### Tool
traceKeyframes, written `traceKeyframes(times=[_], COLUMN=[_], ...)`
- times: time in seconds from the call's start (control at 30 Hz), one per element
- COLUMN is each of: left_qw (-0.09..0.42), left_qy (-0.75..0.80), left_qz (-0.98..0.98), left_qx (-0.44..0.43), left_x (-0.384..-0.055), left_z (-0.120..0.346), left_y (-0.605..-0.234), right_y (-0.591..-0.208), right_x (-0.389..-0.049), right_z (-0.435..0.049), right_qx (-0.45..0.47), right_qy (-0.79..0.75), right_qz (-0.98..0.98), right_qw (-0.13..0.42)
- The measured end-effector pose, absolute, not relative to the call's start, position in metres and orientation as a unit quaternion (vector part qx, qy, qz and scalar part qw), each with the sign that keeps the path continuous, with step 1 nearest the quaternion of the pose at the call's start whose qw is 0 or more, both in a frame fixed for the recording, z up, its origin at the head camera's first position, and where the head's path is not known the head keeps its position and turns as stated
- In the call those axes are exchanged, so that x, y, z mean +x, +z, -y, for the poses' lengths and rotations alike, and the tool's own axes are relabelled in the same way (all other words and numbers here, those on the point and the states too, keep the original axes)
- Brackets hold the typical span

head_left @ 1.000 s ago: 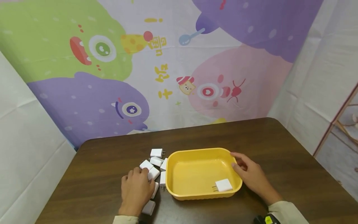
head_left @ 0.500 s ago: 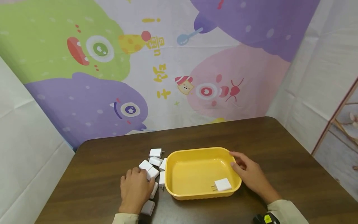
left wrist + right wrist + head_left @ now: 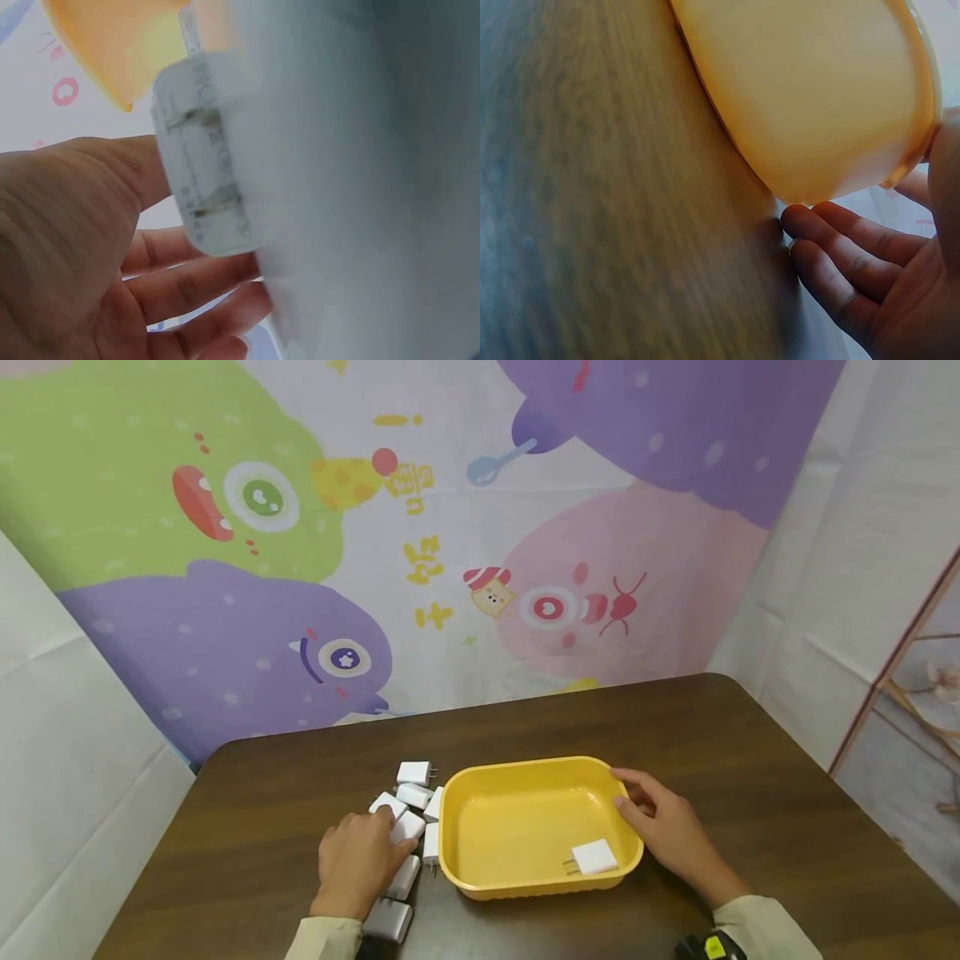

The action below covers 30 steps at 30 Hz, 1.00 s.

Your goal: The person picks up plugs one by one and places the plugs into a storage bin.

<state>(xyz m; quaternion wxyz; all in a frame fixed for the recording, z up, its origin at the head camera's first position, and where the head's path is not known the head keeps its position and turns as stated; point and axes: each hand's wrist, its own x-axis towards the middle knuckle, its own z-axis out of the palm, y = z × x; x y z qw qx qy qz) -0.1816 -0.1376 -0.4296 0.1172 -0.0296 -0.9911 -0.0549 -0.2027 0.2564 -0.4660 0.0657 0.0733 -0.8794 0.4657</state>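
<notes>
In the head view my left hand (image 3: 354,864) is over a cluster of white wall chargers on the brown table, thumb and index finger on either side of one charger (image 3: 407,828). The left wrist view has another charger (image 3: 202,157) in front, its two prongs facing the camera; it hides my thumb tip and the finger ends behind it. My right hand (image 3: 675,831) holds the right end of a yellow tray (image 3: 517,890), thumb at the rim and fingertips (image 3: 799,221) against the outer wall. One charger (image 3: 595,857) lies inside the tray, near its front right corner.
Several more chargers lie close together left of the tray, one (image 3: 414,773) at the back and one (image 3: 388,919) nearest me. Behind the table (image 3: 660,718) hangs a backdrop (image 3: 450,677) with cartoon figures. White sheets (image 3: 802,602) stand at both sides.
The head view has shifted slightly. My left hand has edged left, uncovering more of the two chargers nearest me. The right hand stays at the tray.
</notes>
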Motion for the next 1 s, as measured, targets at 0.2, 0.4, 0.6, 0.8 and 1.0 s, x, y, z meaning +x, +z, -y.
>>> traceKeyframes(times=[0.2,0.4,0.6,0.8,1.0], left_qw=[0.119,0.149,0.181,0.201,0.199], left_qy=[-0.079,-0.092,-0.091,-0.099,-0.107], left_qz=[0.99,0.984,0.979,0.974,0.974], left_qx=[-0.017,-0.022,-0.026,-0.02,-0.009], left_x=[-0.184,-0.182,-0.178,-0.176,-0.176], left_z=[0.136,0.135,0.135,0.135,0.136], left_y=[-0.432,-0.437,-0.443,-0.447,-0.447], right_y=[-0.466,-0.467,-0.466,-0.465,-0.466], right_x=[-0.203,-0.205,-0.204,-0.204,-0.203], right_z=[-0.256,-0.258,-0.258,-0.258,-0.258], right_qx=[0.072,0.075,0.067,0.071,0.072], right_qy=[0.461,0.464,0.46,0.464,0.46], right_qz=[0.882,0.88,0.883,0.881,0.883], right_qw=[0.066,0.069,0.061,0.06,0.067])
